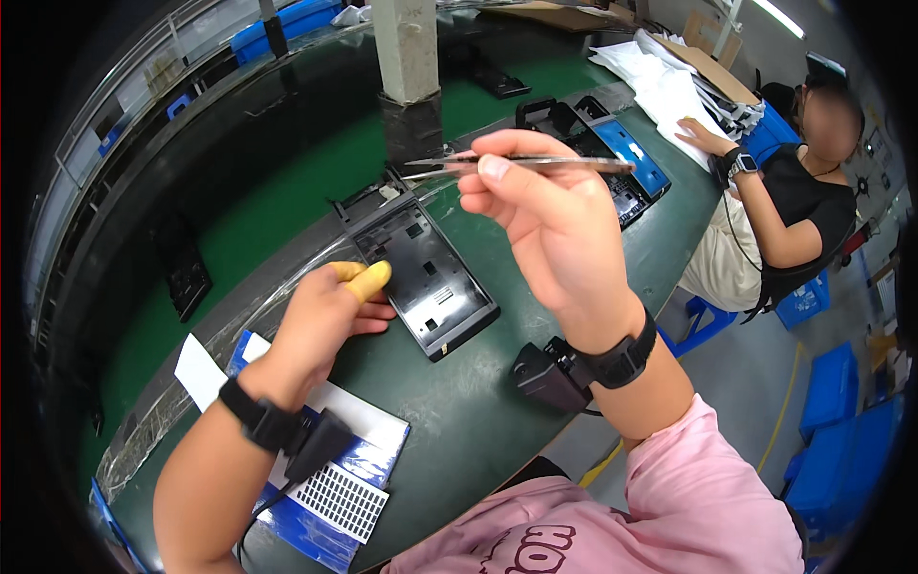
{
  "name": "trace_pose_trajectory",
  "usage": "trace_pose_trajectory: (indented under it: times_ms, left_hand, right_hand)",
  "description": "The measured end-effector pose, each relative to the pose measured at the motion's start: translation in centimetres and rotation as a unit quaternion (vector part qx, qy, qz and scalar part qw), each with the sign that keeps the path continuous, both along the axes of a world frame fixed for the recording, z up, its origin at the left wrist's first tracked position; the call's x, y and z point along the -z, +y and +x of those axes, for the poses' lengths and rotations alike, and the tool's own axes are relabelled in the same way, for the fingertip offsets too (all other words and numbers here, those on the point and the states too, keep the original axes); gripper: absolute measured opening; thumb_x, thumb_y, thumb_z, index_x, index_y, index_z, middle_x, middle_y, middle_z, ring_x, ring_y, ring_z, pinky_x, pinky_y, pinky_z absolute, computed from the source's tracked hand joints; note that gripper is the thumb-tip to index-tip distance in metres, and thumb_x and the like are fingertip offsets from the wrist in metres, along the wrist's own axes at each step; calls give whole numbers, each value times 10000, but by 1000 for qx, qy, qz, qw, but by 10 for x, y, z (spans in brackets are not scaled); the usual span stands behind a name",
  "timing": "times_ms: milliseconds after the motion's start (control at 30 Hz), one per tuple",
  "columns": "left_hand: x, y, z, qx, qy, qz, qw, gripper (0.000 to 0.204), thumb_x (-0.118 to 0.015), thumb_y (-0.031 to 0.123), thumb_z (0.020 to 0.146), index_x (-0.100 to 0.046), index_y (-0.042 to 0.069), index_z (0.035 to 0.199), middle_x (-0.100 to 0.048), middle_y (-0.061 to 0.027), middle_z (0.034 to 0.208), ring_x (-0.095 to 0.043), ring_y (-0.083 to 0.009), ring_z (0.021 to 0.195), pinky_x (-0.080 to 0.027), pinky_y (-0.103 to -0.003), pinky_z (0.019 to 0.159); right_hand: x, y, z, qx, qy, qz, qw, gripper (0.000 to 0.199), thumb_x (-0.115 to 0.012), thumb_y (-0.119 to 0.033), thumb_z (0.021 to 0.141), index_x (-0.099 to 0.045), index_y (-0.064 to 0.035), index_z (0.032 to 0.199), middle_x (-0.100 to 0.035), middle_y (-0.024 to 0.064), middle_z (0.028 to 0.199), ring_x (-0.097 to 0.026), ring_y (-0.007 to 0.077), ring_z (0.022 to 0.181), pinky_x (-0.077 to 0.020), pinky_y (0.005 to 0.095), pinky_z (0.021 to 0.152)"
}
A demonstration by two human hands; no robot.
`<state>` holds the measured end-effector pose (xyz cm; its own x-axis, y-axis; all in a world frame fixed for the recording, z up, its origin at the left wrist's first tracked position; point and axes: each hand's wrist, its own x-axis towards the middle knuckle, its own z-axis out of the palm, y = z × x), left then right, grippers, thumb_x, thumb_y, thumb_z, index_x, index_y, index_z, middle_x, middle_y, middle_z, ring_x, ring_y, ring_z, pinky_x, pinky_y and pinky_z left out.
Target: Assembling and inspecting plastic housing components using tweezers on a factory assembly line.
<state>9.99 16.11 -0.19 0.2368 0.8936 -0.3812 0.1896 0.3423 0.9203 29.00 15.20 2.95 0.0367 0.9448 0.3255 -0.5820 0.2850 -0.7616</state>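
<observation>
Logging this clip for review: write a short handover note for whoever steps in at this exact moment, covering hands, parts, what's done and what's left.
Right hand: raised above the bench, pinching tweezers that point left; nothing visible in their tips.
Left hand: rests on the bench, yellow finger cot touching the left edge of the black panel.
Parts: panel lies flat on the green bench; a white perforated sheet sits on blue sheets near the left wrist; another black housing with a blue part lies farther along.
Done: panel positioned and steadied.
Left: the tweezers work on the panel; whether anything is already fitted cannot be told.
</observation>
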Motion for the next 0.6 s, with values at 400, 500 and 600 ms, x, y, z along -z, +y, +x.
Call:
trace_pose_trajectory:
  times_ms: [400, 500, 600]
  left_hand:
    - [-15, -61, -38, -100, -228, 24, 968, 201, -439, 165, 863, -391, 3, 971, -524, -113, 882, -558, -159, 752, -508, -319, 644]
    - [-19, -86, -56, -109, -262, 41, 958, 227, -422, 159, 871, -365, 9, 1032, -512, -117, 910, -536, -164, 824, -513, -314, 638]
    - [-23, -99, -71, -125, -255, 52, 957, 211, -402, 141, 877, -355, 15, 1039, -510, -116, 907, -526, -158, 835, -513, -306, 638]
  right_hand:
    - [30, -87, -20, 24, -408, 339, 847, 282, -619, 86, 638, -556, 44, 909, -559, 218, 972, -582, 251, 640, -475, 264, 558]
    - [28, -95, -33, -2, -424, 417, 804, 259, -605, 76, 637, -558, 66, 891, -545, 245, 975, -583, 252, 637, -479, 269, 546]
    - [27, -96, -51, -42, -416, 446, 791, 230, -578, 61, 640, -560, 87, 868, -538, 269, 959, -575, 259, 618, -481, 270, 526]
